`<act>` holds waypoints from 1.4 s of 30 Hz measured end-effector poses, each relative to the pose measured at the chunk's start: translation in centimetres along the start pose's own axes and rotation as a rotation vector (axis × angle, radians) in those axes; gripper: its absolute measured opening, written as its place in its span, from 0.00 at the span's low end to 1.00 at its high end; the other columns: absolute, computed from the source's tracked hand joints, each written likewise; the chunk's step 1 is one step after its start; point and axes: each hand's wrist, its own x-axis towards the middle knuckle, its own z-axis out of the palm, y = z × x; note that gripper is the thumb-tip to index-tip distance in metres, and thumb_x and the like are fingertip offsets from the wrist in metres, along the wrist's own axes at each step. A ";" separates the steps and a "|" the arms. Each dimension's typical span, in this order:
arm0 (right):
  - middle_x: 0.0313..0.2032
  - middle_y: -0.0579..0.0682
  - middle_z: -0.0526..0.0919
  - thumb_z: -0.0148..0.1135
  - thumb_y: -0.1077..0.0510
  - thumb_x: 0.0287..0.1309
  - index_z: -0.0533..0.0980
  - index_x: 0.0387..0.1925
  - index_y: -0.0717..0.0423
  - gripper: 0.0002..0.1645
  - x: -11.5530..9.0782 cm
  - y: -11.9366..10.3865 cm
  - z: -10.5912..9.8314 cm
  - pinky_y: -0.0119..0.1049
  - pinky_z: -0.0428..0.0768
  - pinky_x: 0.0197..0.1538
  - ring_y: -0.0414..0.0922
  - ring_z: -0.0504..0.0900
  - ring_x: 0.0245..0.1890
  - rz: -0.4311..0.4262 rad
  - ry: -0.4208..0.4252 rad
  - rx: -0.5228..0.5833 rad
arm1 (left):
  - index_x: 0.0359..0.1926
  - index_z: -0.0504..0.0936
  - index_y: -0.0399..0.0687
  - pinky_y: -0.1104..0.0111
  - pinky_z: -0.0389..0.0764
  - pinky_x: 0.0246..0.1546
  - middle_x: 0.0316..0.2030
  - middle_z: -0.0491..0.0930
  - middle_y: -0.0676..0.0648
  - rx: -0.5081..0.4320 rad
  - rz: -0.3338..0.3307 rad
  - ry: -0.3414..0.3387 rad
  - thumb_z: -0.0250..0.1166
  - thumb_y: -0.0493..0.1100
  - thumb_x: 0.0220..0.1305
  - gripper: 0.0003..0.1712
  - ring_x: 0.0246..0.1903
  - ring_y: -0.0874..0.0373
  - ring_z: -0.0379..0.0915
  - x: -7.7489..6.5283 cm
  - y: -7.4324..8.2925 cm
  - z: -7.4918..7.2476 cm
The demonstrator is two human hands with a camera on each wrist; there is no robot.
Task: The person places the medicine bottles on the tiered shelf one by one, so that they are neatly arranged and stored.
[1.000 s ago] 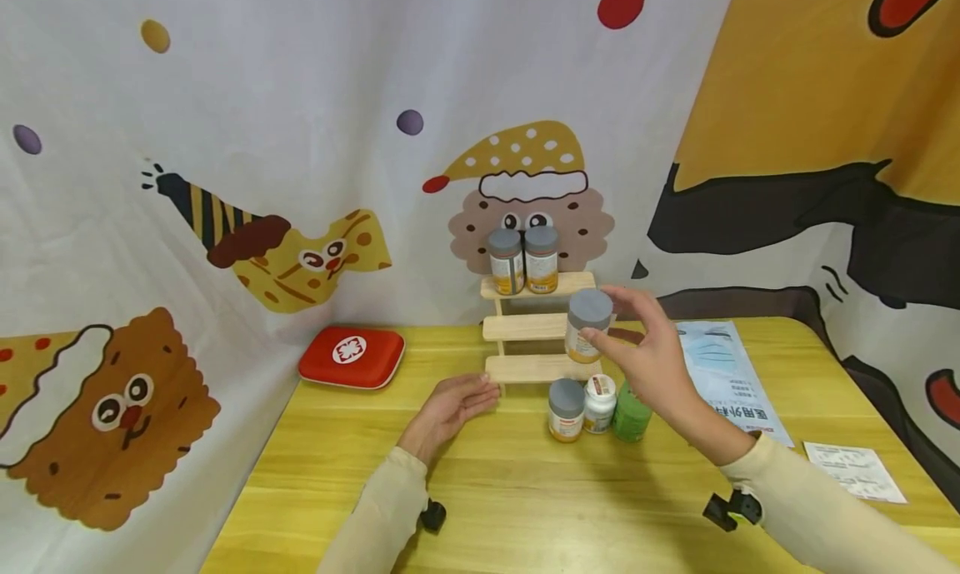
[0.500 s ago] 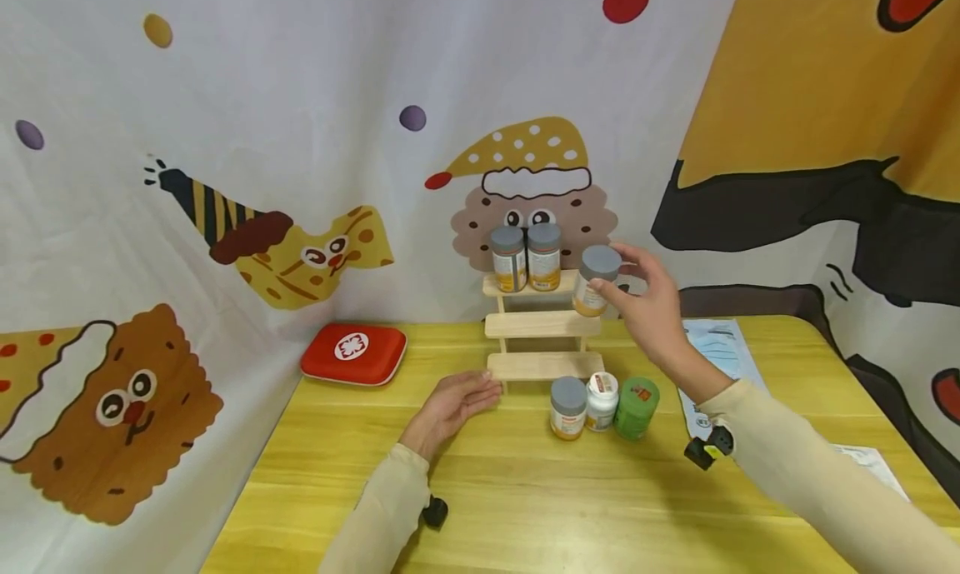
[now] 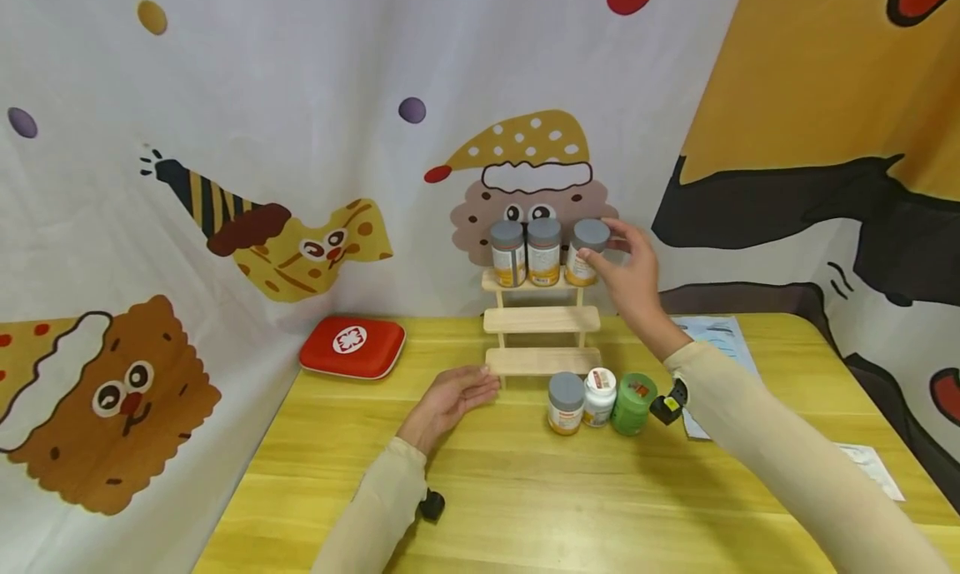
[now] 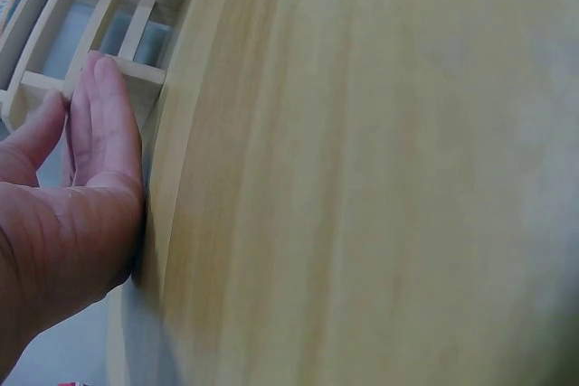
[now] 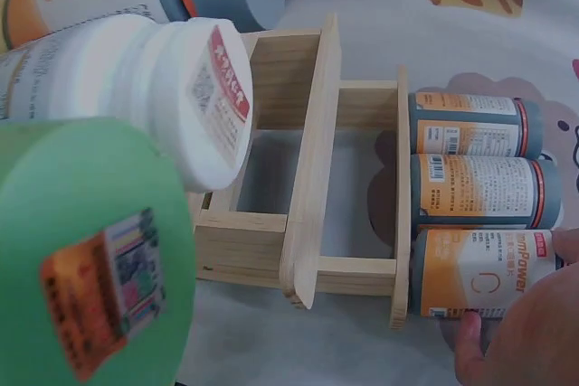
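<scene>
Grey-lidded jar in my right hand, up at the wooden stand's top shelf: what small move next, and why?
I'd probably ease the right hand off the round grey-lidded jar: it is upright, apparently resting on the pale wooden top shelf beside the matching middle jar, so it seems able to stand unheld.

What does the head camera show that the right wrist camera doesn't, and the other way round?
Only the head view: the left hand at the left end of the lowest tier, and the blue-and-white packet.

Only the right wrist view: a clear C-shaped mark on the held jar, too small to make out from the head.

Both: the right hand holding that jar, two other jars, the wooden rack, white bottle and green container.
</scene>
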 end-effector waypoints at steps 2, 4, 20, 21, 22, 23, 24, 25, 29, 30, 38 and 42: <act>0.63 0.59 0.76 0.77 0.58 0.62 0.75 0.69 0.55 0.35 0.4 0.0 0.4 0.53 0.79 0.65 0.54 0.76 0.59 -0.004 -0.002 0.010 | 0.67 0.72 0.30 0.64 0.90 0.58 0.47 0.90 0.43 0.002 0.000 0.000 0.61 0.38 0.79 0.22 0.48 0.56 0.89 0.0 0.1 0.0; 0.63 0.59 0.75 0.77 0.59 0.62 0.75 0.69 0.55 0.35 0.6 0.0 0.6 0.57 0.77 0.67 0.56 0.76 0.60 -0.002 -0.003 -0.002 | 0.67 0.72 0.30 0.64 0.90 0.58 0.46 0.90 0.44 0.001 0.000 -0.001 0.61 0.38 0.79 0.22 0.48 0.56 0.89 0.0 0.1 0.1; 0.65 0.58 0.76 0.76 0.53 0.65 0.74 0.70 0.53 0.36 1.8 0.3 0.9 0.33 0.74 0.53 0.55 0.78 0.62 0.012 -0.002 -0.117 | 0.67 0.71 0.29 0.64 0.91 0.57 0.46 0.91 0.44 -0.019 0.001 -0.012 0.62 0.38 0.78 0.24 0.47 0.56 0.90 0.0 0.0 0.4; 0.65 0.58 0.76 0.76 0.53 0.65 0.74 0.70 0.54 0.36 1.9 0.3 0.9 0.33 0.75 0.54 0.55 0.78 0.62 0.011 -0.003 -0.121 | 0.67 0.71 0.29 0.64 0.91 0.57 0.46 0.91 0.44 -0.019 0.002 -0.011 0.62 0.38 0.78 0.24 0.47 0.56 0.90 0.1 0.0 0.4; 0.65 0.58 0.76 0.76 0.53 0.65 0.74 0.71 0.54 0.36 1.9 0.3 0.8 0.34 0.75 0.55 0.55 0.78 0.63 0.007 -0.005 -0.124 | 0.68 0.71 0.29 0.64 0.91 0.57 0.46 0.91 0.44 -0.020 0.002 -0.011 0.62 0.38 0.78 0.24 0.47 0.56 0.90 0.1 0.0 0.4; 0.65 0.58 0.76 0.76 0.52 0.65 0.73 0.71 0.54 0.36 1.9 0.4 0.8 0.36 0.76 0.56 0.55 0.78 0.63 0.002 -0.008 -0.128 | 0.68 0.71 0.29 0.64 0.91 0.56 0.45 0.91 0.44 -0.021 0.001 -0.010 0.62 0.38 0.79 0.24 0.47 0.56 0.90 0.0 0.0 0.4; 0.65 0.59 0.76 0.76 0.52 0.65 0.73 0.71 0.55 0.37 1.9 0.3 0.8 0.37 0.76 0.57 0.55 0.78 0.63 -0.002 -0.011 -0.131 | 0.68 0.71 0.29 0.64 0.91 0.56 0.45 0.91 0.44 -0.023 0.000 -0.009 0.62 0.38 0.79 0.24 0.47 0.56 0.90 0.0 0.0 0.4; 0.65 0.59 0.76 0.76 0.52 0.65 0.73 0.71 0.55 0.37 1.8 0.3 0.7 0.39 0.76 0.57 0.56 0.78 0.63 -0.006 -0.015 -0.135 | 0.68 0.71 0.29 0.64 0.91 0.56 0.45 0.91 0.44 -0.023 0.000 -0.009 0.62 0.38 0.79 0.24 0.47 0.56 0.90 0.0 0.0 0.4; 0.65 0.60 0.76 0.75 0.51 0.65 0.71 0.72 0.56 0.39 1.6 0.3 0.5 0.33 0.76 0.54 0.56 0.78 0.63 -0.019 -0.028 -0.137 | 0.67 0.71 0.29 0.64 0.91 0.56 0.46 0.91 0.44 -0.020 0.002 -0.007 0.61 0.38 0.79 0.23 0.47 0.56 0.90 0.0 0.0 0.4; 0.65 0.60 0.75 0.75 0.51 0.65 0.71 0.72 0.56 0.39 1.5 0.4 0.4 0.29 0.76 0.53 0.56 0.78 0.63 -0.023 -0.030 -0.135 | 0.67 0.72 0.29 0.64 0.91 0.56 0.46 0.91 0.43 -0.019 0.004 -0.006 0.62 0.38 0.79 0.23 0.47 0.56 0.90 0.0 0.0 0.4; 0.67 0.55 0.74 0.76 0.46 0.64 0.70 0.72 0.55 0.41 0.7 1.2 -0.7 0.23 0.78 0.53 0.52 0.76 0.64 -0.015 -0.024 -0.120 | 0.64 0.74 0.31 0.64 0.91 0.55 0.45 0.91 0.44 -0.021 0.004 0.010 0.62 0.37 0.79 0.20 0.46 0.56 0.90 -0.1 0.0 0.3; 0.68 0.55 0.74 0.73 0.45 0.67 0.68 0.73 0.56 0.40 -0.3 1.1 -1.6 0.29 0.78 0.56 0.52 0.75 0.65 0.027 -0.048 -0.114 | 0.65 0.73 0.29 0.63 0.91 0.57 0.47 0.91 0.43 -0.010 0.005 0.010 0.62 0.38 0.79 0.21 0.46 0.56 0.90 -0.1 0.1 0.2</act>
